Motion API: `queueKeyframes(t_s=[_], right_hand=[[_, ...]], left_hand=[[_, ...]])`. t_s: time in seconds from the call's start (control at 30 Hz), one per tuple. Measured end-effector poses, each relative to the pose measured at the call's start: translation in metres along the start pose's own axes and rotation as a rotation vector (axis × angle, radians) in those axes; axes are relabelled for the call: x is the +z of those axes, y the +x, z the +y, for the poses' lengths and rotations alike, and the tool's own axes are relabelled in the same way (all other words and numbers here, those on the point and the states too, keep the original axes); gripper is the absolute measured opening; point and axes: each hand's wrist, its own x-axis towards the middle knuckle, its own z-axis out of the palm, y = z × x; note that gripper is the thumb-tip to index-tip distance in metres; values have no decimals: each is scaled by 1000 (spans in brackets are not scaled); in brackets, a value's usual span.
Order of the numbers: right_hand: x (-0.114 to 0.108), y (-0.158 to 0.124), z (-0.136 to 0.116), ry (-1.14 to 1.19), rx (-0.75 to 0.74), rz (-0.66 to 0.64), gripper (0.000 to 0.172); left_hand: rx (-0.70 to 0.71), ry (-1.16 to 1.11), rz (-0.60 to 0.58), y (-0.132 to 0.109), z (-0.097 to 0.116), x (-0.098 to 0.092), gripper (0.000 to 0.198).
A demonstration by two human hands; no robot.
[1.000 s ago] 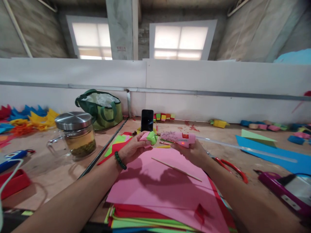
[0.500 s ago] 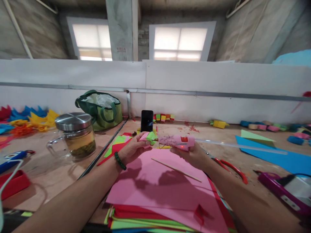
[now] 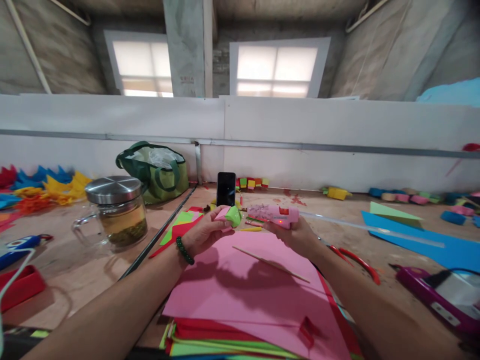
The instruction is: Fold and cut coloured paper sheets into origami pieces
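My left hand (image 3: pixel 209 228) pinches a small pink and green foam piece (image 3: pixel 233 217) above the stack. Closed around a pink hot glue gun (image 3: pixel 272 215) is my right hand (image 3: pixel 294 233); the gun's red light is lit. Its nozzle points left at the green part, with a small gap between them. A long clear glue stick (image 3: pixel 337 221) sticks out of the gun's back end. Below both hands, pink foam sheets (image 3: pixel 240 295) top a stack of coloured sheets. A thin wooden stick (image 3: pixel 270 264) and a small folded red piece (image 3: pixel 307 332) lie on the pink sheet.
A lidded glass mug of tea (image 3: pixel 122 215) stands left, before a green bag (image 3: pixel 165 175). A phone (image 3: pixel 226 188) is propped upright beyond my hands. Red-handled scissors (image 3: pixel 360 262), a blue sheet (image 3: pixel 408 237) and a purple tool (image 3: pixel 435 295) lie right. Small foam pieces line the wall.
The glue gun's nozzle has drawn back a little to the right from the foam piece. The piece has turned in my left hand, so more of its green side shows.
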Motion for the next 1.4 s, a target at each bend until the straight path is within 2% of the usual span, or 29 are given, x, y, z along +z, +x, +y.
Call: queueKeyframes(t_s=[0.23, 0.4, 0.57, 0.67, 0.83, 1.03, 1.17, 1.4], right_hand=[[-4, -1, 7, 112, 29, 49, 50], [-7, 6, 13, 49, 35, 132, 53], [-34, 26, 33, -157, 109, 365, 58], [-56, 33, 48, -339, 220, 432, 54], [-82, 41, 67, -608, 490, 379, 30], [-94, 41, 87, -774, 701, 299, 30], [-99, 40, 98, -822, 752, 260, 32], [-105, 45, 109, -842, 734, 206, 34]], left_hand=[[3, 10, 15, 1, 0, -1, 34], [13, 31, 43, 4, -2, -4, 33], [12, 52, 46, 4, -5, -7, 34], [11, 63, 41, 4, -6, -6, 34], [10, 74, 34, 2, -5, -3, 35], [-11, 72, 21, 3, -8, -2, 39], [-26, 68, 10, 2, -9, -2, 39], [-35, 63, 1, 0, -7, 1, 36]])
